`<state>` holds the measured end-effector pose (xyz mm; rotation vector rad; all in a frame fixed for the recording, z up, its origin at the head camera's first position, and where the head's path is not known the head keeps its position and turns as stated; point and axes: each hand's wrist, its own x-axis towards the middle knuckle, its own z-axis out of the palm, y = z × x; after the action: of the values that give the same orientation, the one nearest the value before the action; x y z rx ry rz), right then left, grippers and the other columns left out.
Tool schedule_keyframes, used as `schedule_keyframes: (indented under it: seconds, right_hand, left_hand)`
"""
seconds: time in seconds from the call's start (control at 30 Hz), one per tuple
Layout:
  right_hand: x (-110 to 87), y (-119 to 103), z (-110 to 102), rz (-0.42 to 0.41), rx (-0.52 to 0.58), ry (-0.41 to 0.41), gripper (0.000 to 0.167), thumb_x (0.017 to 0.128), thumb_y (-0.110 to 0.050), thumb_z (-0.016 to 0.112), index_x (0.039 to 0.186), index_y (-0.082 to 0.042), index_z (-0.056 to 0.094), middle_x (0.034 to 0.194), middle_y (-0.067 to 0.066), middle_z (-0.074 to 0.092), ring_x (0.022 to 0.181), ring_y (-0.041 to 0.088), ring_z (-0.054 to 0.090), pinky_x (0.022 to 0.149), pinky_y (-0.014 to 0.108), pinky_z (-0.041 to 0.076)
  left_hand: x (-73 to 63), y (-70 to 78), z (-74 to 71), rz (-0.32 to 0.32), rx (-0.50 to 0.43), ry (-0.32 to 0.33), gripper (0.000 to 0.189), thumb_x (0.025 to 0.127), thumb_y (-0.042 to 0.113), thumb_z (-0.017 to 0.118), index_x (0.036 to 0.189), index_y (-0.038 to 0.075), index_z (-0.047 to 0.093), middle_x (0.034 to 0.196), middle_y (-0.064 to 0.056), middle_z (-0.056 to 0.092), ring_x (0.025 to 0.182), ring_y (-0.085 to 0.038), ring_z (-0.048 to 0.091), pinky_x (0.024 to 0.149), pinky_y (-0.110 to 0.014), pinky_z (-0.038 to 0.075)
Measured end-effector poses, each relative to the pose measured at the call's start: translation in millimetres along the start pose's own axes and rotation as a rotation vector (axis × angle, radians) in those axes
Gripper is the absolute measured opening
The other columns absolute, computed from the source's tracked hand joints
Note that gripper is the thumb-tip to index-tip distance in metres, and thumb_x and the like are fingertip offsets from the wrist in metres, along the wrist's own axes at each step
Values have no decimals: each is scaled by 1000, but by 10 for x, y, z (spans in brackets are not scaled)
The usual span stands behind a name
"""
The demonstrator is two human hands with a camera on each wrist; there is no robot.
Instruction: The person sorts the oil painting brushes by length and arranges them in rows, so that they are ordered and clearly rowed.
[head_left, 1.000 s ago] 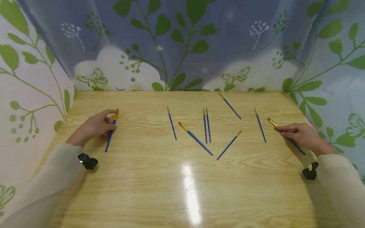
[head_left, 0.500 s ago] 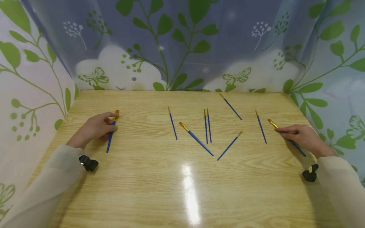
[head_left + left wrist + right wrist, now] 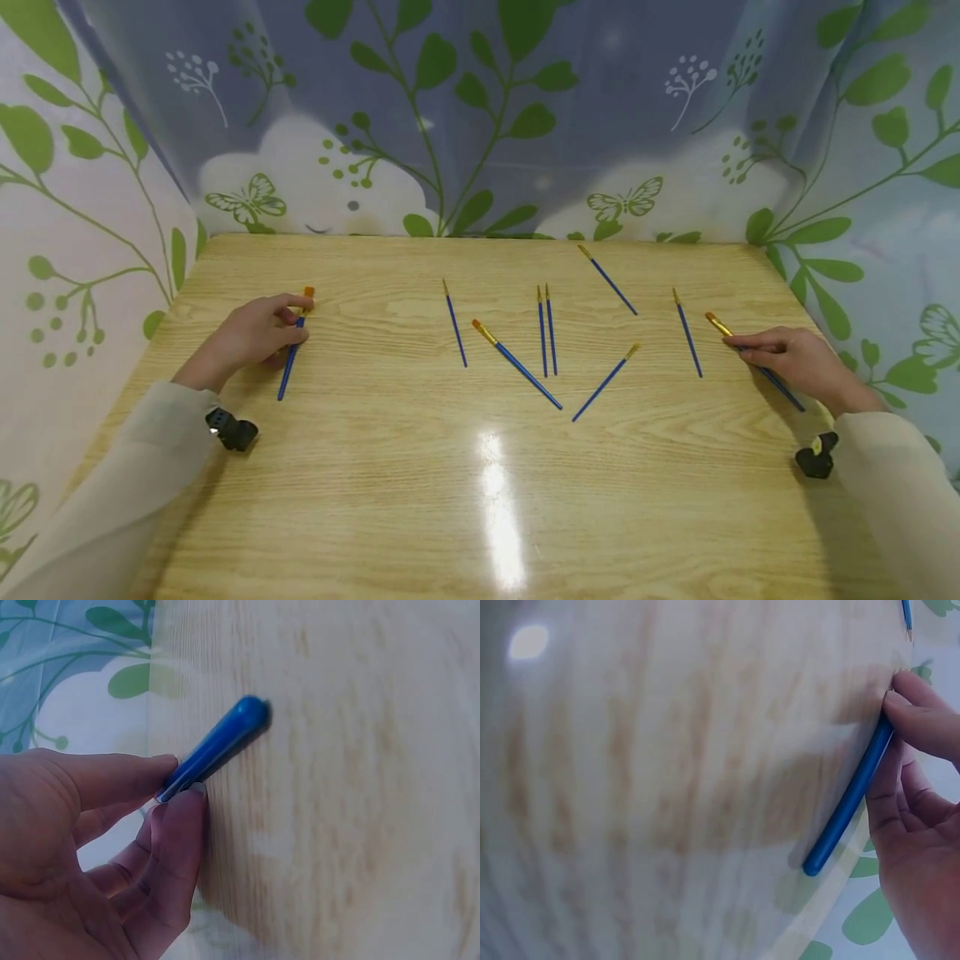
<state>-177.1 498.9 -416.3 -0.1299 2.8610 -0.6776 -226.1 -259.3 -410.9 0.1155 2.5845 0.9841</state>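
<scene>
On the left of the table, my left hand [image 3: 258, 333] pinches a blue-handled paintbrush [image 3: 288, 367] between thumb and fingers, its flat orange bristles pointing away from me. The left wrist view shows the rounded blue handle end [image 3: 225, 739] jutting out past the fingertips. At the far right my right hand [image 3: 797, 360] pinches another paintbrush [image 3: 720, 323] with a gold ferrule. In the right wrist view that brush's blue handle [image 3: 849, 802] slants down to the table. A thin paintbrush [image 3: 687, 333] lies just left of the right hand.
Several more paintbrushes lie across the middle: a thick one [image 3: 517, 364], a slanted one [image 3: 606, 383], a pair side by side [image 3: 551, 329], a thin one [image 3: 454, 323] and one near the back edge [image 3: 607, 279]. Patterned curtains [image 3: 480, 125] enclose the wooden table [image 3: 375, 467] on three sides.
The left hand has turned its brush slightly, so the flat of the bristles faces up more. The right hand and the lying brushes stay where they were; the view shifted a little.
</scene>
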Motion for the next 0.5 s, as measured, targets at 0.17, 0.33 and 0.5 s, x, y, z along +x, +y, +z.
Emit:
schedule_keyframes:
  seconds: [0.17,0.33,0.5]
  right_hand:
    - [9,-40,-10,-7,-66,12,37,111,-21,68,145,-6,70,132,25,74,104,12,73,83,35,60]
    - [7,-73,-17,-7,-80,13,36,110,-18,68,144,-4,70,130,26,75,105,32,74,80,32,58]
    - [8,-87,-9,-17,-89,27,36,109,-18,69,142,-5,72,126,25,77,102,27,74,82,39,60]
  left_hand:
    - [-19,13,-1,0,-5,-6,53,112,15,61,161,2,47,141,-27,48,79,-22,63,65,-34,59]
    - [-33,23,-1,-1,-6,-12,52,112,16,61,161,3,48,145,-28,48,81,-23,63,67,-34,60]
    - [-32,15,0,-5,-5,-16,52,112,17,61,161,3,48,147,-29,47,86,-25,63,69,-35,60]
